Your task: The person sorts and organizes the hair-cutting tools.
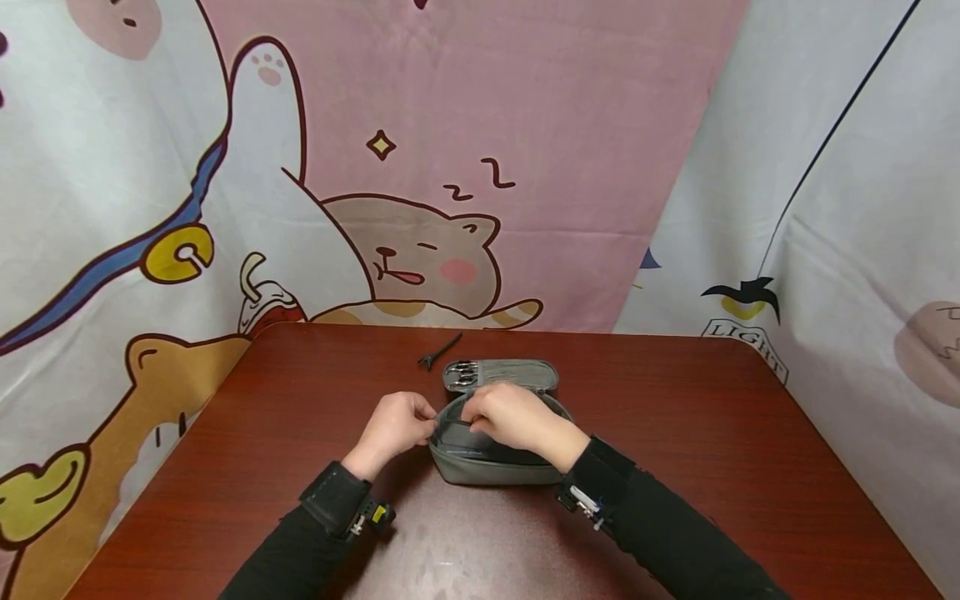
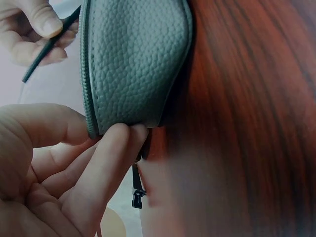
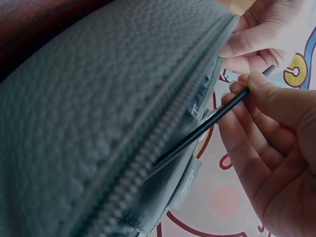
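A grey-green zippered case (image 1: 495,473) with a pebbled surface stands unzipped on the table. At its left end, my left hand (image 1: 396,427) pinches the rim between thumb and fingers; the case's grainy wall (image 2: 138,64) is close in the left wrist view. Over the opening, my right hand (image 1: 513,415) holds a slim black rod (image 3: 207,123) between thumb and fingertips. The rod's lower end goes down into the case, where its tip is hidden. Metal scissors (image 1: 465,373) are tucked at the left of the case's raised lid (image 1: 517,368).
A dark hair clip (image 1: 430,360) lies on the brown table (image 1: 660,417), behind and left of the case. Cartoon-printed cloth (image 1: 585,167) hangs along the table's back and sides. A printed tag (image 3: 189,185) shows at the case's inner edge.
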`<state>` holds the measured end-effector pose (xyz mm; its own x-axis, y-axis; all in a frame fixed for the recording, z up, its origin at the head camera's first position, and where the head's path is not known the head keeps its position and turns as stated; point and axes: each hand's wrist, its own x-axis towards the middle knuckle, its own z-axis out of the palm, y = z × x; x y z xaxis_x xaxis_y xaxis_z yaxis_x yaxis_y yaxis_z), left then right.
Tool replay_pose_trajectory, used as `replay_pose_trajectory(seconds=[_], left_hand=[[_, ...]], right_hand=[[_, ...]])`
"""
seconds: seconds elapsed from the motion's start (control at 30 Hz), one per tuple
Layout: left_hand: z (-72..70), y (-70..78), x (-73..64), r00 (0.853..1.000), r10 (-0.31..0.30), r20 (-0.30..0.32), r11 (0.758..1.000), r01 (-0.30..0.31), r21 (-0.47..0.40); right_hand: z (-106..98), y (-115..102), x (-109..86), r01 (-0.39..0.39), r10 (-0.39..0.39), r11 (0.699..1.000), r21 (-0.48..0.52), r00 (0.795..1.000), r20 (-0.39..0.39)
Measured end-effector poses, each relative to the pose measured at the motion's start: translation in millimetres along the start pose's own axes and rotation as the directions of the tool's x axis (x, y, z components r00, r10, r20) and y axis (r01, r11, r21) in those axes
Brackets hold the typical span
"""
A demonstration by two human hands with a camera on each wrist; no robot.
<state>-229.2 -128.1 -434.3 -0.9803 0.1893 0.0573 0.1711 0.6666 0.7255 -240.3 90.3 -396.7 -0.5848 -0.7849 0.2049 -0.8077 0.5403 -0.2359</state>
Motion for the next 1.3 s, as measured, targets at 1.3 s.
replay_pose_trajectory(seconds=[1.3], left_hand=[[2.0,-0.3,0.7,0.998,0.042,-0.039,0.998,-0.04,0.055]], right_hand=[[-0.2,-1.8,2.8,-0.064,0.065,0.998,-0.013,0.994,0.09]])
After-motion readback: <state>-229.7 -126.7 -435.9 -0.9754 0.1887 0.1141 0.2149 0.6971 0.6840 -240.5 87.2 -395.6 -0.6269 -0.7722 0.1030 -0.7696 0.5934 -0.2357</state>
